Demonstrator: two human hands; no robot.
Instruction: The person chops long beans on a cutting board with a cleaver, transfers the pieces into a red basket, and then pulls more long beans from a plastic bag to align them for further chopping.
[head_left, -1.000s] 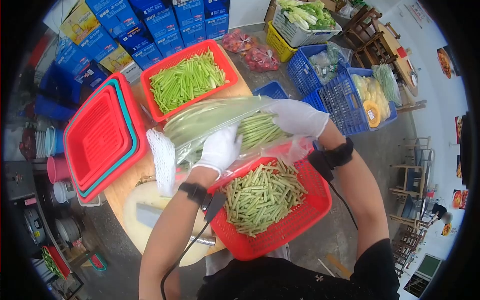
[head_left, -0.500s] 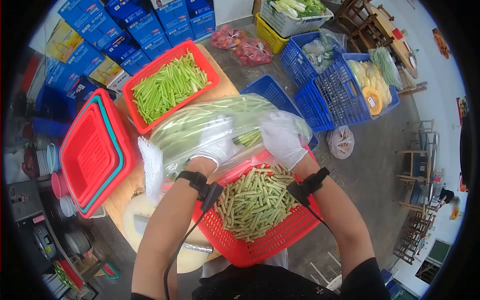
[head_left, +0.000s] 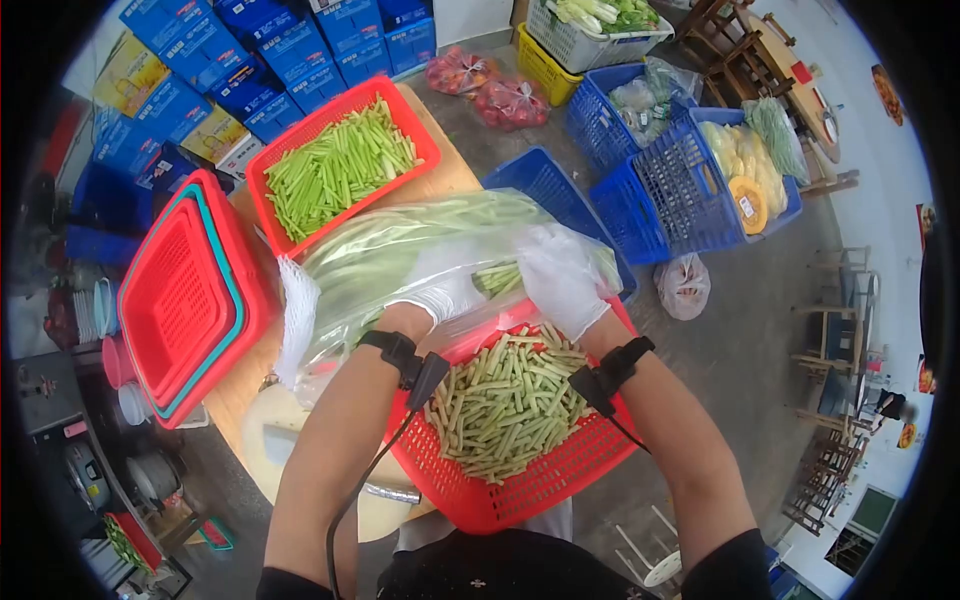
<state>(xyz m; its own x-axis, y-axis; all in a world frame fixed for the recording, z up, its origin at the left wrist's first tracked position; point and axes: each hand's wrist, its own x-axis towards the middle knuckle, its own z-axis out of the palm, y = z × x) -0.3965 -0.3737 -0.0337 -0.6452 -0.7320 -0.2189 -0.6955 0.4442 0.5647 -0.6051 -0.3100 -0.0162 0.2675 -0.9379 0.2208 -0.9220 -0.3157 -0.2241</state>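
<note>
A long clear plastic bag [head_left: 350,262] full of green beans lies across the wooden table and over the back of a red basket [head_left: 500,510]. Short cut bean pieces [head_left: 505,405] fill that basket. My left hand [head_left: 445,285], in a white glove, is inside or under the bag film, its fingers mostly hidden. My right hand [head_left: 562,275], also gloved, is closed around the right part of the bag. Between my hands some bean ends [head_left: 497,279] show. White foam netting [head_left: 297,310] hangs at the bag's left end.
Behind the bag, a red basket [head_left: 403,176] holds cut green stalks. Stacked red and teal baskets [head_left: 240,330] stand at the left. A round board with a knife [head_left: 280,443] lies near my left forearm. Blue crates [head_left: 668,190] and bagged produce [head_left: 508,104] sit on the floor.
My left hand has moved slightly right and down, deeper under the plastic. The foam netting and the bag's left end have shifted a little. My right hand stays nearly in place.
</note>
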